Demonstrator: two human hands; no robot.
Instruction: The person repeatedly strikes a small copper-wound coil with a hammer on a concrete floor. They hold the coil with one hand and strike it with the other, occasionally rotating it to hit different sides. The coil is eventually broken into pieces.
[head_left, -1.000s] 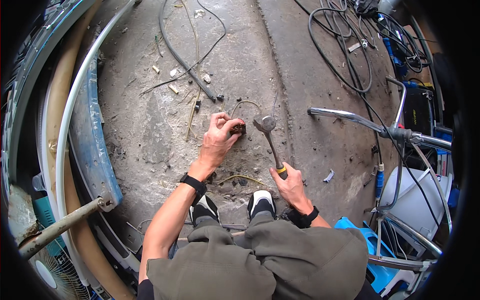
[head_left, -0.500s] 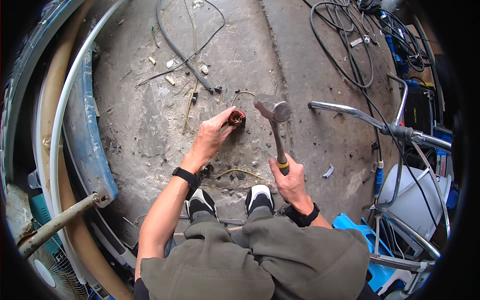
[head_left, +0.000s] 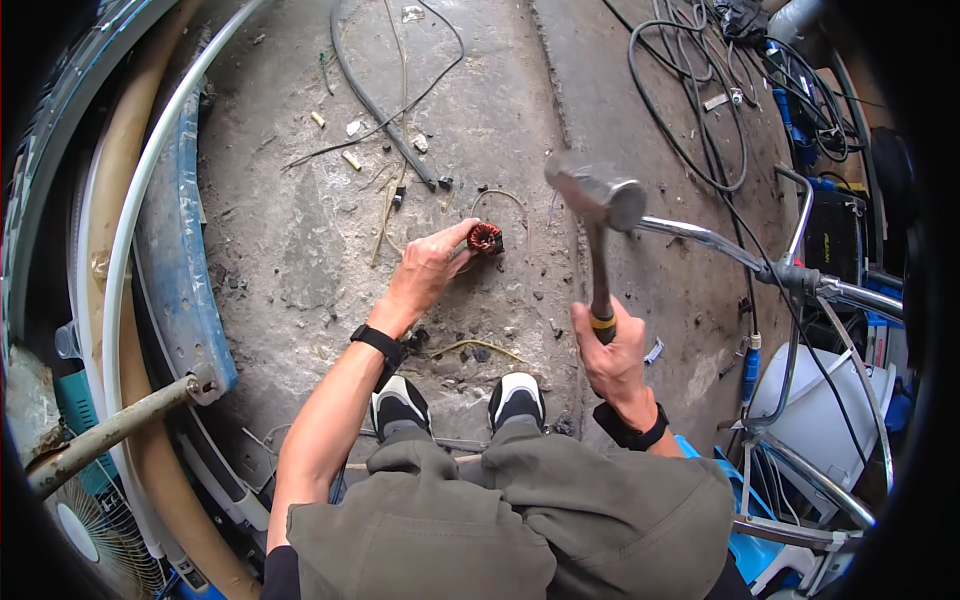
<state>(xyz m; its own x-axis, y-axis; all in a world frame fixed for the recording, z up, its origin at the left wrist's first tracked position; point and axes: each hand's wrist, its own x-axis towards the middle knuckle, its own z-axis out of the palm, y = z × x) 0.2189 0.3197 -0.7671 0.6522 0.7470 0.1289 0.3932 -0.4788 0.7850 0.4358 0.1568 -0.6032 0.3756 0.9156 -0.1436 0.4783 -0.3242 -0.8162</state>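
My left hand [head_left: 424,272] pinches a round copper-wound coil [head_left: 486,238] with a dark outer body, and steadies it low over the concrete floor. The coil's reddish ring of windings faces up. My right hand [head_left: 614,352] is closed round the handle of a hammer [head_left: 600,262], near a yellow band. The hammer's worn metal head stands raised to the right of the coil, apart from it and slightly blurred. Whether the coil's underside rests on the floor is hidden.
A thick grey hose [head_left: 370,95] and thin wires lie ahead among small debris. Black cables [head_left: 690,110] sprawl at the far right. A chrome tubular frame [head_left: 700,238] and a white bin [head_left: 815,385] stand right. A blue curved panel [head_left: 185,250] and a fan [head_left: 95,545] are left.
My right hand and the hammer have moved up and to the right, away from the coil. My left hand keeps its hold on the coil. The view has shifted slightly.
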